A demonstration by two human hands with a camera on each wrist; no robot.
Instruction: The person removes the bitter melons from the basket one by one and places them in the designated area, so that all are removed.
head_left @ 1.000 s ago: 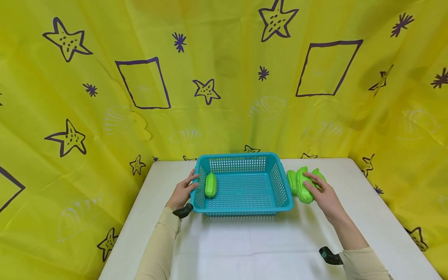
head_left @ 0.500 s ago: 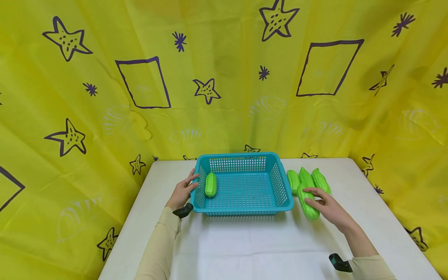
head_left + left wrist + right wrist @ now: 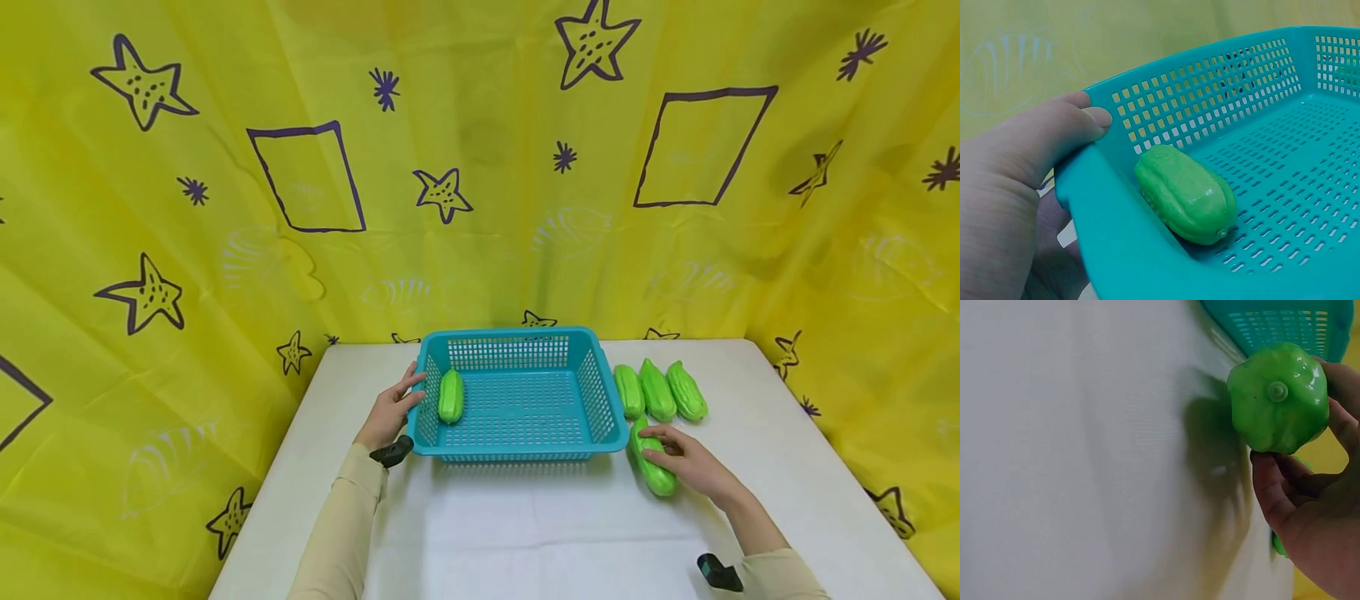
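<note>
My left hand [image 3: 384, 417] grips the left rim of a teal plastic basket [image 3: 525, 451], thumb over the edge and fingers outside, as the left wrist view shows. Inside, against the left wall, lies one green ribbed gourd [image 3: 1186, 195]. To the right of the basket, my right hand [image 3: 696, 463] pinches a second green gourd [image 3: 656, 478] between thumb and fingers. In the right wrist view this held gourd [image 3: 1279, 399] shows its end with a small round nub, and a shadow falls on the white surface beside it.
Three more green gourds, a left one [image 3: 630, 392], a middle one [image 3: 657, 390] and a right one [image 3: 687, 392], lie in a row right of the basket. A white-covered table [image 3: 480, 525] carries everything. Yellow printed curtains [image 3: 480, 258] hang behind and at both sides.
My right hand has drawn its gourd toward me, away from over the row, so the three other gourds now show whole. The left hand and basket have stayed put.
</note>
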